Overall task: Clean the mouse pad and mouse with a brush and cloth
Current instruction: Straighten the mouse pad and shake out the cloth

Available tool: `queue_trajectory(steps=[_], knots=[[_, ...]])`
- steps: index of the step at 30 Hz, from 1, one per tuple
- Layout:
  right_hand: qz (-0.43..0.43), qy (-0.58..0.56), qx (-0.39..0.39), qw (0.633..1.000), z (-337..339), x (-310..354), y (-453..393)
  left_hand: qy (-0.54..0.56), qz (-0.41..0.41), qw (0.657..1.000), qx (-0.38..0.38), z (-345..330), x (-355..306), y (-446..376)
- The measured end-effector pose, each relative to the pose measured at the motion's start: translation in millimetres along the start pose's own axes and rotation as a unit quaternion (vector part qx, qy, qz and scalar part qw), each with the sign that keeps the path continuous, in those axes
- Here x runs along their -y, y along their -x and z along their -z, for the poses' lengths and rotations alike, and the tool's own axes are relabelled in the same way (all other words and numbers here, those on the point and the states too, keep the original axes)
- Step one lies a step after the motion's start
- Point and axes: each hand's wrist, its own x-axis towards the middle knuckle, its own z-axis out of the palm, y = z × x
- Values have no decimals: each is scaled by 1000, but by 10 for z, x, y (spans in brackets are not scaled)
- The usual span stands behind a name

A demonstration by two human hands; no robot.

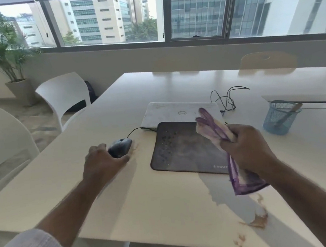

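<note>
A dark mouse pad (pixel 185 151) lies on the white table, dusty with pale specks near its far left part. Left of it sits a grey wired mouse (pixel 121 146), off the pad, with my left hand (pixel 101 162) wrapped around its near end. My right hand (pixel 247 146) hovers over the pad's right edge and grips a purple-and-cream cloth (pixel 214 126); one end sticks up, the other hangs below the hand. A brush handle (pixel 289 112) leans in the blue mesh cup.
A closed white laptop (pixel 169 112) lies just behind the pad, with black cables (pixel 226 98) coiled at its right. The blue mesh cup (pixel 278 119) stands at the right. Brown stains (pixel 259 222) mark the table's near edge. White chairs (pixel 65 97) stand to the left.
</note>
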Motion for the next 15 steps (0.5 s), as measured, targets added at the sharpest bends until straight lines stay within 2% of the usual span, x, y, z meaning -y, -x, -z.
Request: queue_trajectory(steps=[3, 7, 11, 13, 15], knots=[[3, -24, 46, 999, -227, 288, -144, -18, -3, 1000, 11, -5, -4, -92], [-15, -6, 99, 995, -591, 569, -381, 18, 12, 1000, 15, 46, 17, -215], [-37, 31, 49, 998, -995, 805, -651, 83, 23, 996, 15, 191, 94, -449], [6, 56, 31, 998, -1254, 950, -710, 91, 23, 995, 18, 293, 115, -598], [76, 79, 72, 991, -1564, 1077, -733, 78, 14, 997, 15, 377, 70, -726]])
